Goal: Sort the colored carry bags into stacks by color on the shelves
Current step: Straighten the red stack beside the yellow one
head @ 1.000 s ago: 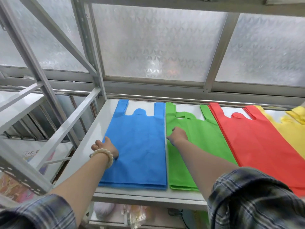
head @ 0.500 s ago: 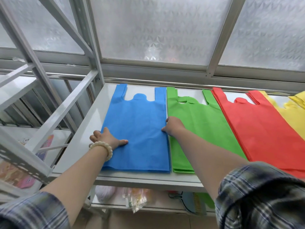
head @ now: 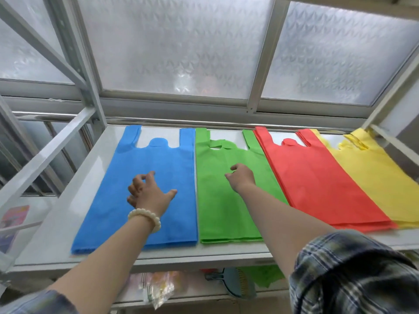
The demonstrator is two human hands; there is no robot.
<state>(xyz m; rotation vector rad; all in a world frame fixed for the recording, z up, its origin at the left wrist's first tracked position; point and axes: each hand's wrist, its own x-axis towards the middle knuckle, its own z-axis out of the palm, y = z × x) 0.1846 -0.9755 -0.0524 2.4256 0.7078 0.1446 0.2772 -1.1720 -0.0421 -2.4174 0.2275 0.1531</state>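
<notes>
Four flat stacks of carry bags lie side by side on the white shelf [head: 65,200]: blue [head: 158,155], green [head: 217,205], red [head: 317,177] and yellow [head: 381,173], handles toward the window. My left hand [head: 147,191], with a bead bracelet at the wrist, is over the middle of the blue stack, fingers loosely curled and thumb spread, holding nothing. My right hand [head: 241,177] is over the green stack, fingers loosely curled downward; nothing shows in it. The red stack overlaps the yellow stack's left edge.
A grey rack upright [head: 90,71] and a diagonal brace [head: 45,159] stand at the left. Frosted window panes [head: 181,53] close the back. On the shelf below lie a clear plastic packet [head: 158,288], a blue-grey dustpan [head: 235,284] and green fabric [head: 267,275].
My left hand moved from the blue stack's left edge to its middle. My right hand left the blue-green boundary and moved right over the green stack. The view shifted to take in all stacks.
</notes>
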